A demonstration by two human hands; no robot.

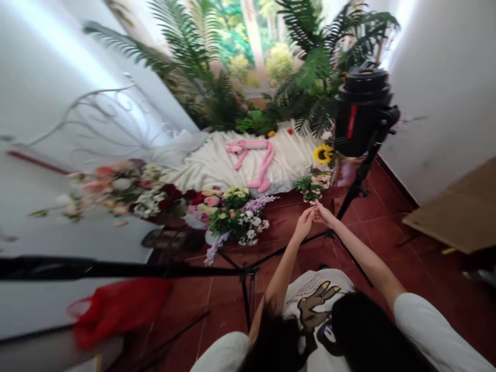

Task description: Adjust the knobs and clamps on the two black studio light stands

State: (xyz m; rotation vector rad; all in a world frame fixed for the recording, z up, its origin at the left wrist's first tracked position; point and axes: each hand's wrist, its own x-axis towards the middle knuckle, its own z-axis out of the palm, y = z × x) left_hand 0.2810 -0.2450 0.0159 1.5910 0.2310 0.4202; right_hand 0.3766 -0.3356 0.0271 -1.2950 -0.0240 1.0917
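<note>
Pale-pink flowers (321, 180) with green leaves (307, 189) sit just beyond the left hand (305, 223) and right hand (324, 214), whose fingers converge at the tips, any pinch too small to confirm; good control likely calls for steady wrists and light, even fingertip pressure.

Room with pale walls (442, 77) at left and right and a floor (391, 227) of dark red tiles. Rear: a bright window scene (251, 41) of trees and foliage, with palm fronds (186, 46) on both sides. Left: a scrolled metal frame (108, 116) against the wall. Right: a brown board (461, 206) near the wall. Bright light streaks cross the upper walls.
</note>
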